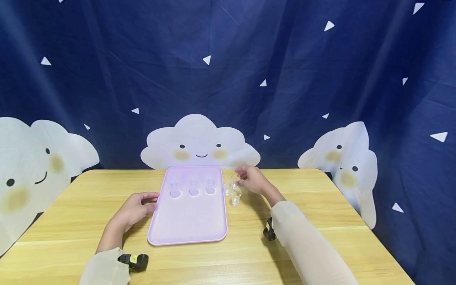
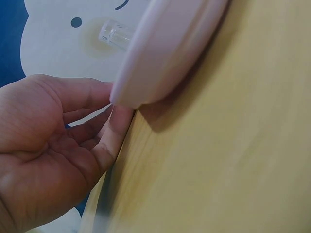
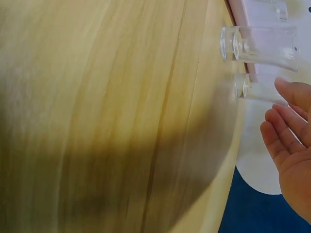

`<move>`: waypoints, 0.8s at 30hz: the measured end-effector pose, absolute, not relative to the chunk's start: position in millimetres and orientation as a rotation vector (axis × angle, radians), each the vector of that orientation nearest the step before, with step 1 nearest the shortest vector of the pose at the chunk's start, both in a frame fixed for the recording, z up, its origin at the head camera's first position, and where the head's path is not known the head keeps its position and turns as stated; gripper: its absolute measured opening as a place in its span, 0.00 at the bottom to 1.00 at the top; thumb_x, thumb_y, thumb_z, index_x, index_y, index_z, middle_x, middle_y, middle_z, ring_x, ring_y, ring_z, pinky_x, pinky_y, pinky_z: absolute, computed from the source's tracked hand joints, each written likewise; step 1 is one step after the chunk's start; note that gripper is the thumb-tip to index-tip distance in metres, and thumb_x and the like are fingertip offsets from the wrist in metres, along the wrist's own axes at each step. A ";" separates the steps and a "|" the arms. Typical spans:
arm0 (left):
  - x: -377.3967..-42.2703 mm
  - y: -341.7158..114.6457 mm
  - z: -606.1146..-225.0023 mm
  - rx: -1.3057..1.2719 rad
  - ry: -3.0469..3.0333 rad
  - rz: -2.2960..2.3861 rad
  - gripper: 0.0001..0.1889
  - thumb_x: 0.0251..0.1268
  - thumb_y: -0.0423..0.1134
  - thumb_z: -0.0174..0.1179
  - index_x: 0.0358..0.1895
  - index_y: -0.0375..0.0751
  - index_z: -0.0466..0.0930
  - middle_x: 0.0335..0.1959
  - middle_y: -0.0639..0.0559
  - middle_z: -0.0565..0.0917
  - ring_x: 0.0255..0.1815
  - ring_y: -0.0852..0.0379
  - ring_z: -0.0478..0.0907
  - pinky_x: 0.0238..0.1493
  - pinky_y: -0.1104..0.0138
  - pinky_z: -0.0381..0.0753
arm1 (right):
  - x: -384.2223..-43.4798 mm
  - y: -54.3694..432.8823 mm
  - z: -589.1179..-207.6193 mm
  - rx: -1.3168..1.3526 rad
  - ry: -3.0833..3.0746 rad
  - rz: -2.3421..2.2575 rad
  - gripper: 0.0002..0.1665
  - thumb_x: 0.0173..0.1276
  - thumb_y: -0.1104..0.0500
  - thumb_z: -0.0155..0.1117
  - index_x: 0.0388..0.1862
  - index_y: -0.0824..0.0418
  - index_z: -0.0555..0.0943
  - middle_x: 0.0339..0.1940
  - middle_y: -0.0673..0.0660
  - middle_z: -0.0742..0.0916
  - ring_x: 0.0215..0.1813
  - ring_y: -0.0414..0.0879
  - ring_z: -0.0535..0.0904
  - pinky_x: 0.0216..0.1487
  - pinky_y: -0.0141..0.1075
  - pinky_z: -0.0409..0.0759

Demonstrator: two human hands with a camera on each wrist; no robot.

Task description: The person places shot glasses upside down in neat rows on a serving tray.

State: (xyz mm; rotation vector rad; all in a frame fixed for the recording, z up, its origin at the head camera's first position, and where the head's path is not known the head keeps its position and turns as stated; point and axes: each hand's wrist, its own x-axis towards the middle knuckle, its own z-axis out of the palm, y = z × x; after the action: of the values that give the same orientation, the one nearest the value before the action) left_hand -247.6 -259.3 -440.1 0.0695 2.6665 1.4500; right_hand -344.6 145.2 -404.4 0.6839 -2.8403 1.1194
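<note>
A pale lilac tray [image 1: 189, 221] lies on the table with three small clear glasses [image 1: 193, 187] in a row toward its far end. At its left edge, my left hand [image 1: 134, 208] touches the rim with thumb and fingertips. Right of the tray stand several more small glasses [image 1: 236, 198], close together. My right hand [image 1: 252, 180] is at the farthest of these, a clear glass [image 3: 260, 88], with thumb and fingers about its rim. That glass is partly covered by the hand in the head view. A nearer glass [image 3: 260, 46] stands beside it, untouched.
The wooden table [image 1: 320, 237] reaches back to a dark blue curtain [image 1: 228, 79] with white clouds on it. Black wrist cameras [image 1: 137, 261] are strapped at both sleeves.
</note>
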 end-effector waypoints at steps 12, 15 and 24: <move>-247.5 -259.1 -440.4 0.071 2.661 1.452 0.25 0.71 0.32 0.60 0.68 0.25 0.71 0.62 0.33 0.79 0.58 0.44 0.76 0.57 0.56 0.77 | -346.2 149.6 -420.3 0.573 -2.785 1.380 0.22 0.63 0.70 0.71 0.56 0.75 0.80 0.43 0.61 0.88 0.49 0.54 0.85 0.55 0.43 0.82; -247.7 -259.3 -440.3 0.067 2.663 1.446 0.25 0.72 0.32 0.60 0.68 0.25 0.71 0.62 0.33 0.79 0.59 0.44 0.75 0.58 0.55 0.76 | -347.3 150.2 -424.9 0.532 -2.785 1.429 0.21 0.63 0.70 0.71 0.55 0.74 0.81 0.43 0.61 0.88 0.48 0.53 0.85 0.54 0.42 0.82; -247.3 -259.2 -439.8 0.053 2.664 1.438 0.25 0.72 0.32 0.60 0.69 0.26 0.71 0.62 0.34 0.79 0.59 0.43 0.75 0.60 0.54 0.75 | -351.9 151.4 -436.1 0.481 -2.759 1.508 0.15 0.63 0.69 0.72 0.48 0.70 0.83 0.42 0.60 0.88 0.47 0.51 0.85 0.53 0.42 0.82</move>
State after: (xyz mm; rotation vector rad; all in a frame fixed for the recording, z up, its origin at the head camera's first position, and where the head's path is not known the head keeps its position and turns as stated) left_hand -247.3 -259.2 -439.8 0.0531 2.6636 1.4382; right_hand -351.9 151.4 -436.1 0.4807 -2.7589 1.5083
